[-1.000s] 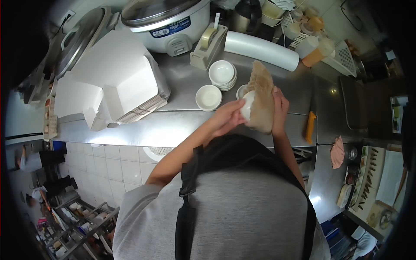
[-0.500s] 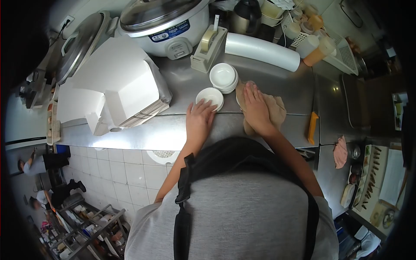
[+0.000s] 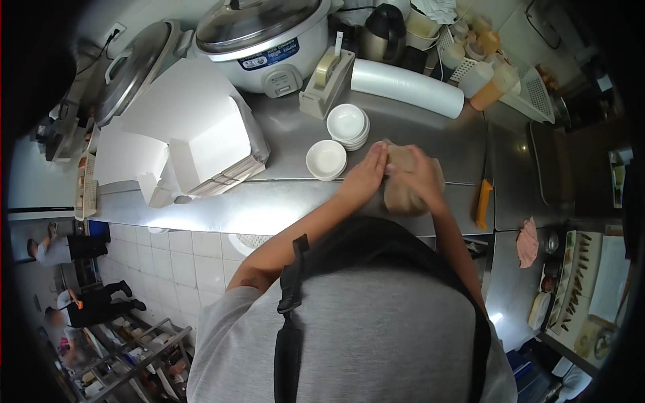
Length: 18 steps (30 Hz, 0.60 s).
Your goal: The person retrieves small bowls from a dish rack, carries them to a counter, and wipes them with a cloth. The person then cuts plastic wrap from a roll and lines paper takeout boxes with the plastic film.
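Note:
A tan cloth (image 3: 406, 195) lies bunched on the steel counter in front of me, partly blurred. My right hand (image 3: 421, 176) is over it with bent fingers gripping the fabric. My left hand (image 3: 366, 173) meets the cloth's left edge, its fingers close together and the cloth against them. Just left of that hand sits a small white bowl (image 3: 326, 160), touched by neither hand. Behind it stands a short stack of similar white bowls (image 3: 347, 123).
White paper boxes (image 3: 208, 151) stand at the left of the counter (image 3: 282, 201). Farther back are a rice cooker (image 3: 265, 57), a tape dispenser (image 3: 328, 80), a plastic roll (image 3: 406, 87) and squeeze bottles (image 3: 494, 87). An orange-handled tool (image 3: 484, 203) lies right. Two people are at far left.
My left hand has left the small bowl and moved right to the cloth. My right hand has gone from lying flat to bent fingers, and the cloth is more bunched.

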Tool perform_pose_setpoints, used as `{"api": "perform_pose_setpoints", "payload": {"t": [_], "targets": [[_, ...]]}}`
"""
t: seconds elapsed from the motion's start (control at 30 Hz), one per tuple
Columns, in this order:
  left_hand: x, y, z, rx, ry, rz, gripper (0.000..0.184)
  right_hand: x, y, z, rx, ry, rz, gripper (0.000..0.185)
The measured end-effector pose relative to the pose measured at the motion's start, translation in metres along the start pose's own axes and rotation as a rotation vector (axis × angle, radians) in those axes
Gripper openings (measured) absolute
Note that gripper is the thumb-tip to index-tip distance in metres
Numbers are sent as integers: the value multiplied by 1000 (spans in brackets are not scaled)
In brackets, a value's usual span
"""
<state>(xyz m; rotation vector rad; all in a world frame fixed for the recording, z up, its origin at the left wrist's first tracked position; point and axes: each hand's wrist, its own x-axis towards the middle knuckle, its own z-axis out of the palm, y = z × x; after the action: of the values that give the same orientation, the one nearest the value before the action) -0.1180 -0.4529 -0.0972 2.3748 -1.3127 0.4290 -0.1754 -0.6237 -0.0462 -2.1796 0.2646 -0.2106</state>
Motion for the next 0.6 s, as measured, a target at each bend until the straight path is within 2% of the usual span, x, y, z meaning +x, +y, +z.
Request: {"api": "perform_pose_setpoints", "payload": {"t": [0.03,0.13,0.2,0.23,0.33,0.4,0.47,0.5,0.53,0.6], "targets": [[1,0,0,25,-37,26,41,-5,-2,-12,76,38,127,32],[6,2,3,11,-125,73,33,-12,8,-41,588,273,151,35],[8,-2,8,-97,-149,44,27,-19,7,-48,603,444,123,36],[13,1,5,-218,-197,-63,24,-24,6,-49,610,529,111,36],[31,15,-19,-607,-286,-410,20,-46,5,-23,488,575,-48,38],[41,24,-29,-903,-257,-663,19,-49,5,-1,-55,520,-477,40],[31,27,-9,-1608,-201,-856,21,-44,-18,1,-336,405,-559,39],[24,27,2,-1964,-154,-943,22,-40,-15,2,-260,360,-510,39],[26,26,-6,-2017,-195,-966,23,-36,-13,3,-184,320,-459,39],[33,16,-33,-2119,-286,-1007,26,-23,19,12,385,271,-156,40]]}}
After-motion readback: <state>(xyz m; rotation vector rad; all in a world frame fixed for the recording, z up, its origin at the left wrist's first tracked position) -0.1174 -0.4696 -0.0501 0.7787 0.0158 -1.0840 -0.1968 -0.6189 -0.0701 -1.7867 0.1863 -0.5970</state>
